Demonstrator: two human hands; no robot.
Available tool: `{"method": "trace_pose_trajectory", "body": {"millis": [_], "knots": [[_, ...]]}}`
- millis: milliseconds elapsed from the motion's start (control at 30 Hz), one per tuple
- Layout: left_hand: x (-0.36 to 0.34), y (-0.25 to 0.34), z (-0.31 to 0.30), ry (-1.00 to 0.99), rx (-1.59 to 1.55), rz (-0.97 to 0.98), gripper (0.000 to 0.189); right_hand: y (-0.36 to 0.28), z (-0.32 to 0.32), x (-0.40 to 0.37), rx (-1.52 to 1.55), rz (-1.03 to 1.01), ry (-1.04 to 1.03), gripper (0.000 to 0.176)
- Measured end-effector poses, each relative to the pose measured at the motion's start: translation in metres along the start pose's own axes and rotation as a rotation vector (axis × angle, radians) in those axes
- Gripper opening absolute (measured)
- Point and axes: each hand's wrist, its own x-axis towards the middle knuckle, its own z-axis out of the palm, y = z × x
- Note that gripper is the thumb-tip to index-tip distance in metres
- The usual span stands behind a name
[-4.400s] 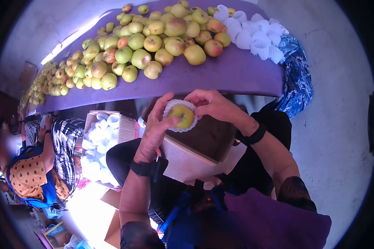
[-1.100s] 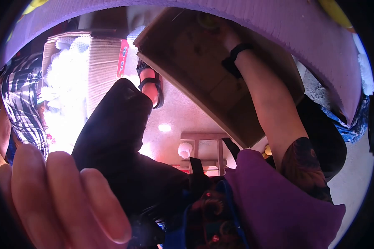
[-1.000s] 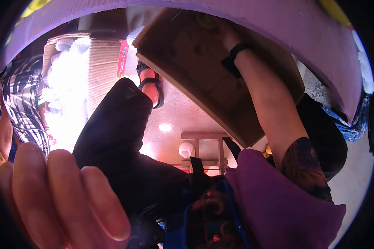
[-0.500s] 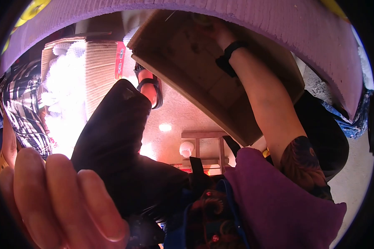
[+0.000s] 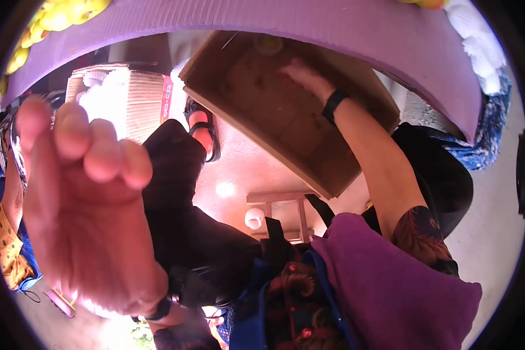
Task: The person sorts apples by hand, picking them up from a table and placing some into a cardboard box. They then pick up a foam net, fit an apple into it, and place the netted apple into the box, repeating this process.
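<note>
On the left side, my left hand (image 5: 93,204) is raised close to the camera, palm showing, its fingers slightly bent and apart with nothing in them. My right hand (image 5: 306,79) reaches into a large cardboard box (image 5: 256,140), fingers stretched out. Beyond its fingertips a pale yellow-green round item (image 5: 268,44) rests at the far end of the box, a short gap from the hand. The box interior is dim and otherwise shows dark marks.
A purple padded edge (image 5: 245,16) arches overhead, with yellow fruit (image 5: 64,14) at upper left. Another cardboard box (image 5: 140,105) with white foam nets stands behind my knee. A sandaled foot (image 5: 201,131), a wooden stool (image 5: 283,198) and a person's patterned clothing (image 5: 9,245) also show.
My left hand has risen and turned its palm to view. My right hand has drawn back from the round item, which stays in the box. The view has shifted slightly.
</note>
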Motion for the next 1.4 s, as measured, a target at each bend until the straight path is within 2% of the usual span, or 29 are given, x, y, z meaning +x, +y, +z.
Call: {"method": "trace_pose_trajectory", "body": {"millis": [67,100,167,200,233,267,300,367,400,467,500,533,600,733,800,833,900,1000,1100,1233,1333,1400], "knots": [[-0.001,0.0,0.004,0.1,-0.009,-0.023,0.016,-0.053,0.019,-0.048,-1.036,-0.052,-0.1,0.034],[-0.001,-0.002,0.0,0.047,0.018,0.002,0.02,-0.064,0.017,-0.064,-1.045,-0.061,-0.081,0.034],[0.0,-0.005,-0.006,-0.029,-0.019,0.006,0.024,-0.082,0.011,-0.093,-1.503,-0.329,-0.037,0.033],[0.002,-0.006,-0.008,-0.064,-0.024,0.011,0.025,-0.088,0.006,-0.107,-1.512,-0.337,-0.016,0.033],[0.004,-0.006,-0.011,-0.111,-0.029,-0.003,0.026,-0.095,0.002,-0.119,-1.546,-0.447,0.065,0.035],[0.006,-0.007,-0.012,-0.102,-0.012,0.001,0.025,-0.101,-0.001,-0.13,-1.576,-0.558,0.146,0.037],[0.008,-0.008,-0.012,-0.052,0.003,0.005,0.024,-0.105,-0.004,-0.138,-1.581,-0.569,0.162,0.037],[0.013,-0.013,-0.012,-0.005,0.017,0.019,0.023,-0.104,-0.011,-0.148,-1.608,-0.701,0.413,0.047],[0.014,-0.014,-0.013,0.003,0.032,0.021,0.024,-0.105,-0.017,-0.15,-1.608,-0.709,0.427,0.047],[0.02,-0.018,-0.015,0.023,0.045,0.007,0.025,-0.109,-0.033,-0.15,-1.71,-0.576,0.571,0.055],[0.022,-0.02,-0.014,0.013,0.045,0.014,0.025,-0.113,-0.042,-0.15,-1.752,-0.415,0.562,0.058],[0.024,-0.022,-0.013,0.014,0.059,0.004,0.025,-0.114,-0.049,-0.15,-1.749,-0.422,0.573,0.058],[0.027,-0.024,-0.014,0.009,0.074,0.0,0.025,-0.111,-0.063,-0.15,-1.379,-0.08,0.526,0.057],[0.03,-0.024,-0.016,-0.01,0.089,-0.023,0.028,-0.092,-0.086,-0.146,-1.401,-0.114,0.565,0.056],[0.031,-0.024,-0.015,-0.036,0.087,-0.011,0.028,-0.089,-0.092,-0.143,-1.423,-0.253,0.542,0.049],[0.032,-0.023,-0.014,-0.037,0.088,-0.011,0.028,-0.089,-0.093,-0.143,-1.421,-0.253,0.543,0.049],[0.034,-0.021,-0.014,-0.004,0.114,-0.018,0.029,-0.092,-0.097,-0.144,-1.398,-0.104,0.463,0.038],[0.037,-0.018,-0.021,0.005,0.112,0.003,0.029,-0.079,-0.096,-0.154,-1.373,-0.225,0.476,0.029],[0.038,-0.014,-0.025,0.011,0.099,0.031,0.029,-0.075,-0.097,-0.163,-1.421,-0.232,0.385,0.027],[0.039,-0.013,-0.028,0.017,0.089,0.028,0.029,-0.063,-0.093,-0.169,-1.441,-0.167,0.416,0.024],[0.04,-0.013,-0.028,0.025,0.092,0.027,0.029,-0.058,-0.093,-0.182,-1.429,-0.258,0.345,0.021],[0.041,-0.013,-0.028,0.042,0.096,0.024,0.03,-0.055,-0.091,-0.185,-1.475,-0.186,0.339,0.02]]}}
